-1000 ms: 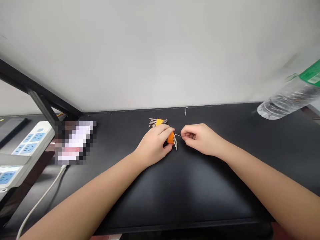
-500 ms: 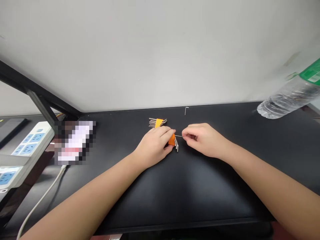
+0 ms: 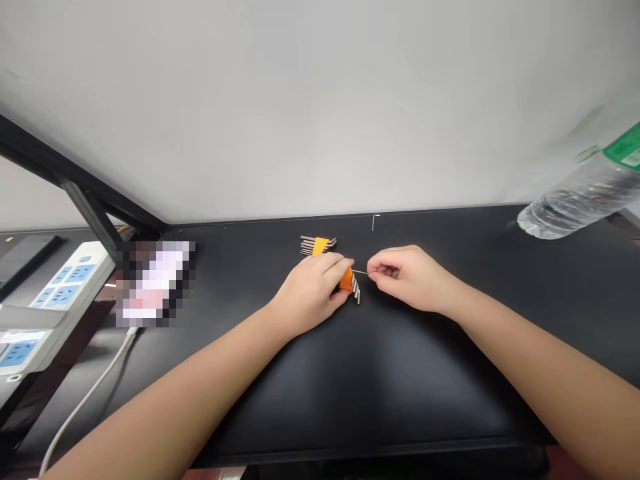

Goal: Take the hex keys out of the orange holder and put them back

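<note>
My left hand (image 3: 313,293) is closed around an orange hex key holder (image 3: 346,279), and the bent ends of several hex keys (image 3: 356,289) stick out of its right side. Between finger and thumb, my right hand (image 3: 407,277) pinches the outer end of a thin hex key (image 3: 360,272). The inner end of that key meets the holder's upper part; how deep it sits is hidden by my left fingers. Just behind my left hand lies a second, yellow hex key holder (image 3: 321,247) filled with several keys. A single small hex key (image 3: 373,222) lies near the wall.
A clear plastic bottle (image 3: 560,207) with a green label lies tilted at the back right. On the left are a pixelated phone (image 3: 155,280) with a white cable (image 3: 90,393), a white power strip (image 3: 63,300) and a black metal frame (image 3: 95,213). The wall (image 3: 320,120) bounds the black tabletop (image 3: 350,393).
The view has shifted slightly, so everything sits a little further right. Both hands keep their hold, and the thin key is at nearly the same place against the holder.
</note>
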Tool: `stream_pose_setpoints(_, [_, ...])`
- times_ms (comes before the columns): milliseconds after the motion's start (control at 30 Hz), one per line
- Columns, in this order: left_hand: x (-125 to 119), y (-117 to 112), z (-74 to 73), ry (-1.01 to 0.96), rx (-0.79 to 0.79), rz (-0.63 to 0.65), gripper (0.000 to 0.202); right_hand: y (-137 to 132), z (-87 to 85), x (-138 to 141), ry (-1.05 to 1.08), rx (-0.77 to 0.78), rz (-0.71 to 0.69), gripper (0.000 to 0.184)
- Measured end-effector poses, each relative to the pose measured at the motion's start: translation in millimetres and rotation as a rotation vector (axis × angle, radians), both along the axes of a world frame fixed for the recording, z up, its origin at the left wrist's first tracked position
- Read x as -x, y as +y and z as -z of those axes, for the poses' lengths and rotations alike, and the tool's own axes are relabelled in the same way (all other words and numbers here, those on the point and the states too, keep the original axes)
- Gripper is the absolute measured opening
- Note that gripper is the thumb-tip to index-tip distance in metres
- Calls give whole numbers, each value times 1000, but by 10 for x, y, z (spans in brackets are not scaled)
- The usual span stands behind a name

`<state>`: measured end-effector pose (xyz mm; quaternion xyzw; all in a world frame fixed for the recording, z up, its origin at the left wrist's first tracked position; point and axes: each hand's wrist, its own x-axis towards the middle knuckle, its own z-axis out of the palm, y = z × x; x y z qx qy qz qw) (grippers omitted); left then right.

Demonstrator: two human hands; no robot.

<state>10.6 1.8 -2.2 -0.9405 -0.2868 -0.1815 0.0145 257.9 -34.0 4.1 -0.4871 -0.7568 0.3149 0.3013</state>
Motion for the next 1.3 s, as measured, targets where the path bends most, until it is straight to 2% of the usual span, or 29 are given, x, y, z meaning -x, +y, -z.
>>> stream_pose_setpoints(367, [17,2,26,3,-30,29,40,-14,-50,9,-40,-45,-2,14])
stream_pose_setpoints(533, [9,-13,27,-5,-41,58,37,-29,-83,0,-54,-7,-10,15])
stream_pose_setpoints(633, [-8,-30,20,-4,-50,73,37,-38,-105,14,21,129,21,14])
stream_pose_setpoints(800, [-56,-63,-13,12,10,76,29,-15,-53,145,393,507,76,12])
stream_pose_setpoints(933, [-62,-49,-37,-45,85,38,28,17,20,213,750,674,65,19])
stream_pose_setpoints(1000, [-54,-34,-38,-84,107,22,28,35,47,206,849,731,39,22])
stream_pose_setpoints(1133, [-49,-33,-27,-90,121,38,27,62,110,202,829,694,2,29])
stream_pose_setpoints(1300, [-62,-59,-32,-74,134,49,23,51,132,244,572,539,10,29])
